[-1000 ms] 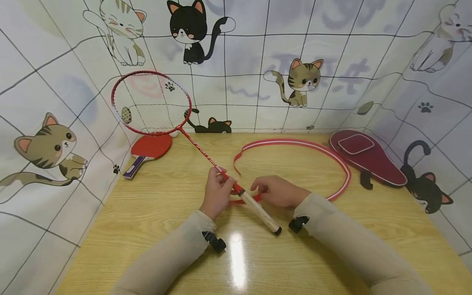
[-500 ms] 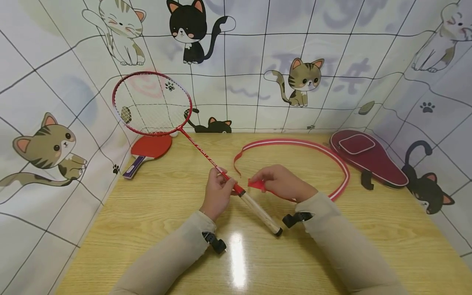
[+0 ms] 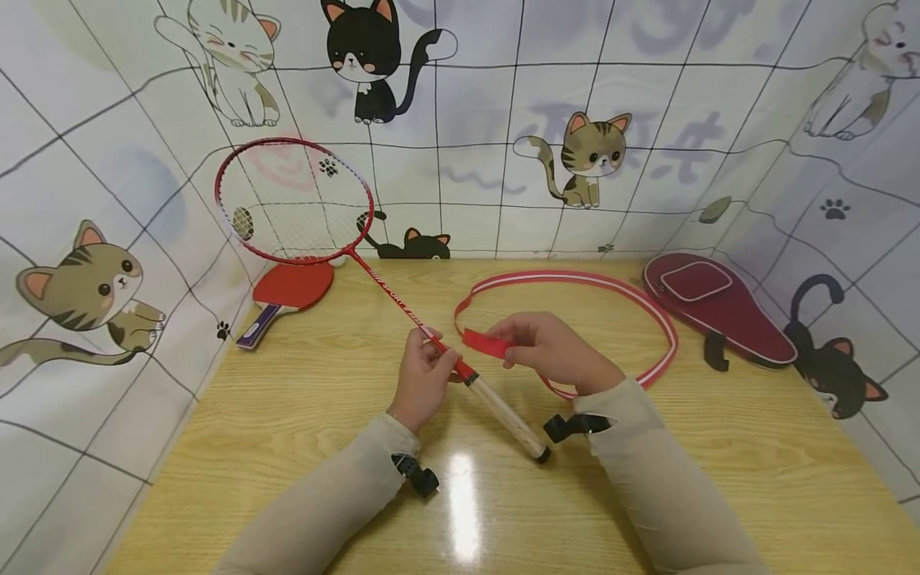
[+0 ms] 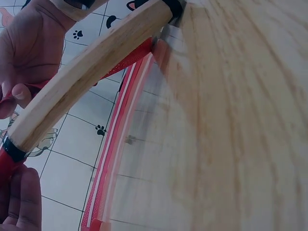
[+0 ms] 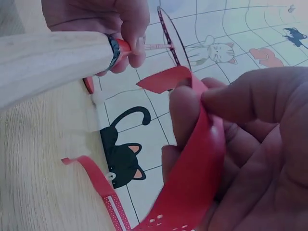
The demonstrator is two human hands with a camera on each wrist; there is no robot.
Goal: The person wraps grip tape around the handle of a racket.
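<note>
Left hand (image 3: 422, 379): fingers and thumb closed on the red cone of the racket (image 3: 391, 296), just above its bare wooden handle (image 3: 508, 415).
Right hand (image 3: 553, 351): thumb and fingers pinch the red tape (image 3: 568, 276) near one end, beside the racket but apart from it.
Racket position: slanted above the tabletop (image 3: 323, 431), its head before the cat-print backdrop (image 3: 474, 96); we cannot tell whether the butt touches down.
Tape loop: curves across the tabletop beyond the right hand, which hides part of it from us.
Far left: a red paddle (image 3: 305, 283) lies below the racket head; a white ball (image 3: 338, 261) is partly hidden by the frame.
Far right: a maroon case (image 3: 707, 299) lies beside the loop.
Right wrist view: we see the pinched end taper to a point, and holes in the tape.
Left wrist view: we see the handle's underside, with the tape passing behind it.
Head view: here alone we find the case.
</note>
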